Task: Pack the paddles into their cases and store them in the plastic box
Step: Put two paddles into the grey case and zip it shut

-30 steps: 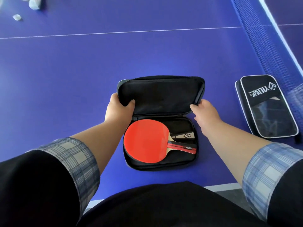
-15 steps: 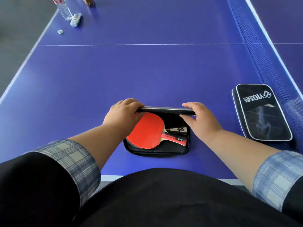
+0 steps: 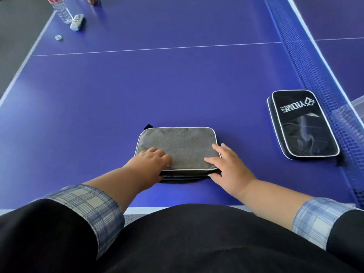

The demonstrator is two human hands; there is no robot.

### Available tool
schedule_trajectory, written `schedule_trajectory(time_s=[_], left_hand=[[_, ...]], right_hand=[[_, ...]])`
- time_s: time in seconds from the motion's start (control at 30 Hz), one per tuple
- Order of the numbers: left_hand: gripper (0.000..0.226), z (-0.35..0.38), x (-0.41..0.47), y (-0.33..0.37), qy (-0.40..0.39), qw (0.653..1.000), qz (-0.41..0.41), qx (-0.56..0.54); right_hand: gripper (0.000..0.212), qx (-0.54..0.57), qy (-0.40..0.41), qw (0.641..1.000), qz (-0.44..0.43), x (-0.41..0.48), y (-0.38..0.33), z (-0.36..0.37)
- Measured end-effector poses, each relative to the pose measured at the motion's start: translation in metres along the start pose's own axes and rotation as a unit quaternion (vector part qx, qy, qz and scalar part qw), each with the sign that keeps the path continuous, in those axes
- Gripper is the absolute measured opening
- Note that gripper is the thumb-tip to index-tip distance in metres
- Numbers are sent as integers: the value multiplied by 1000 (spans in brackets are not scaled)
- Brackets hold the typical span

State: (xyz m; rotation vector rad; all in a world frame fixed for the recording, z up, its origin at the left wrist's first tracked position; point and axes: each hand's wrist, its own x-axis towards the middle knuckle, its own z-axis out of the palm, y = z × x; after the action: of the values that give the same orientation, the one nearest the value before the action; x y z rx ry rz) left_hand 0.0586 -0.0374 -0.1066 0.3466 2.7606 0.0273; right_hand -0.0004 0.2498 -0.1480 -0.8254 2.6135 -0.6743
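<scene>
Looking down from head height at a blue table-tennis worktop (image 3: 177, 85), the view is showing a grey case (image 3: 177, 148) lying flat near the closest edge with its lid folded down. The left grip (image 3: 151, 160) is resting on the lid's near-left corner, fingers lightly bent and tips pressing the fabric. The right grip (image 3: 228, 164) is lying spread on the near-right corner, fingers straight on top, thumb touching the case's near edge. Neither is wrapping round anything.

The case is looking soft and padded, with woven grey cloth and pale piping, so it is probably light, slightly yielding and not slippery. Along its near edge the two halves are showing as separate layers, which suggests the zip is not yet run. Lifted by the lid alone it would likely flop open, so holding both halves together at a long side seems safest.

A black case (image 3: 303, 125) with a white logo is lying well apart to the right, just beside the net (image 3: 315, 75).

Hidden or unclear: any paddle is out of sight, the zip pull is not making itself out, and the left thumb is covered. A pale translucent corner (image 3: 358, 103) beyond the net may be the plastic box, but it is being cut off. A water bottle (image 3: 61, 10) is standing far away, top cropped.
</scene>
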Motion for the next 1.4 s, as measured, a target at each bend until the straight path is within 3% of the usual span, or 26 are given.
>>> schedule_trajectory(time_s=[0.2, 0.5, 0.63, 0.73, 0.97, 1.07, 1.27, 1.33, 1.4], left_hand=[[57, 11, 3, 11, -65, 998, 15, 13], [63, 0, 48, 30, -16, 1000, 26, 2], [68, -6, 82, 36, -9, 999, 47, -3], [73, -4, 100, 36, 4, 998, 57, -11], [76, 27, 104, 32, 20, 996, 83, -3], [76, 27, 104, 30, 34, 995, 92, -14], [71, 27, 104, 29, 61, 992, 107, -30], [70, 29, 104, 28, 71, 991, 111, -33], [70, 29, 104, 28, 75, 990, 113, -38]], right_hand=[[43, -20, -42, 999, 9, -9, 5, 20], [45, 52, -26, 998, 32, -11, 7, 2], [57, 159, 88, 973, 140, 10, 14, -12], [50, 225, 97, 940, 239, 45, 18, -25], [39, 169, -56, 955, 238, 124, 23, -49], [48, 82, -166, 938, 293, 158, 13, -51], [72, -100, -275, 899, 325, 201, -10, -53], [64, -121, -298, 892, 319, 208, -15, -58], [41, -96, -309, 896, 304, 214, -14, -61]])
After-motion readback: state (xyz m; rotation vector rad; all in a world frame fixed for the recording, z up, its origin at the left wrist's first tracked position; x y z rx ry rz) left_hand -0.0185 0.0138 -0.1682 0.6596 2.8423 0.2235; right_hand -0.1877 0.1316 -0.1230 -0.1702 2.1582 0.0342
